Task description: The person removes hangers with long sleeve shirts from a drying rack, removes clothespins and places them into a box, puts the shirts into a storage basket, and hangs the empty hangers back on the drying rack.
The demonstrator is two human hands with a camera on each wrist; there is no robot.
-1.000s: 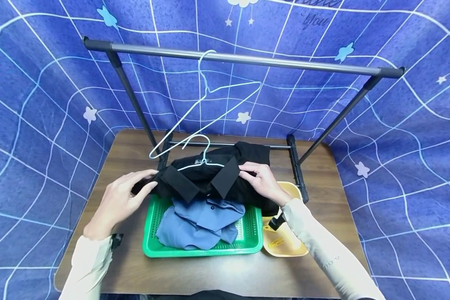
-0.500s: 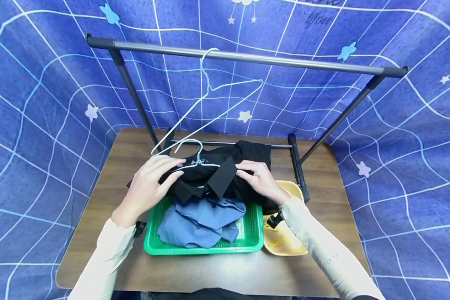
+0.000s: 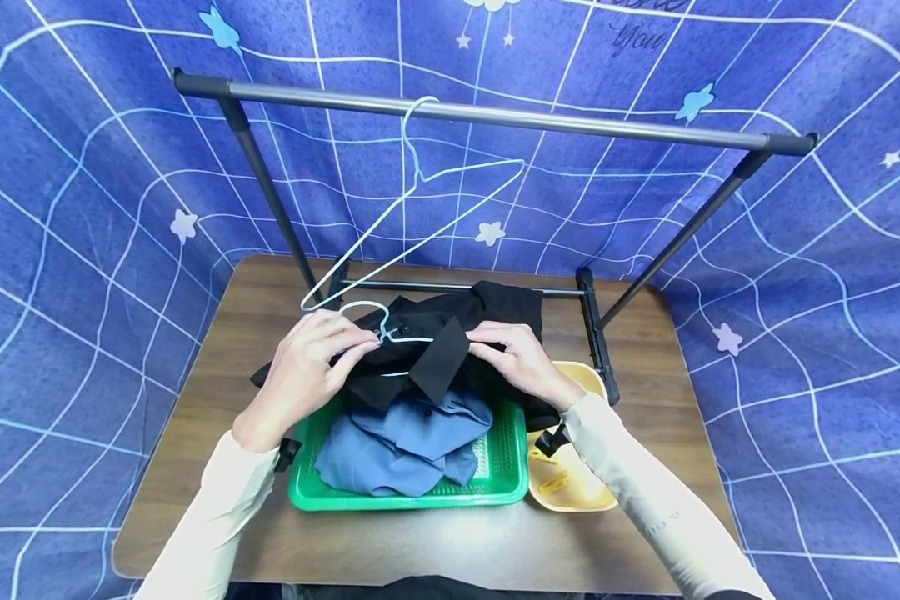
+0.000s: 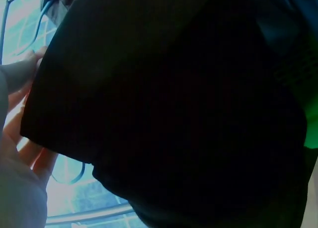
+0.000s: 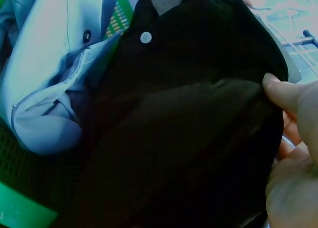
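Observation:
A black collared shirt [image 3: 438,367] lies bunched over the back of the green basket [image 3: 412,502], with a pale blue wire hanger [image 3: 408,339] inside its neck. My left hand [image 3: 300,367] pinches the shirt's left side by the hanger's neck, fingertips close to the wire. On the other side, my right hand [image 3: 513,358] holds the cloth beside the collar between thumb and fingers. In the right wrist view the right thumb presses the black cloth [image 5: 189,123], and a white button shows. Dark cloth [image 4: 149,104] fills most of the left wrist view and hides part of the left fingers.
A second wire hanger [image 3: 414,158] hangs from the rack's metal rail [image 3: 525,118]. A folded blue shirt [image 3: 397,450] lies in the basket. To its right stands a yellow tray [image 3: 585,479] with yellow clips [image 3: 553,482]. The wooden table [image 3: 450,550] extends in front.
My left hand has moved right and inward from the shirt's left shoulder to the hanger's neck. The hanger's hook has shifted left and lower. My right hand has hardly moved.

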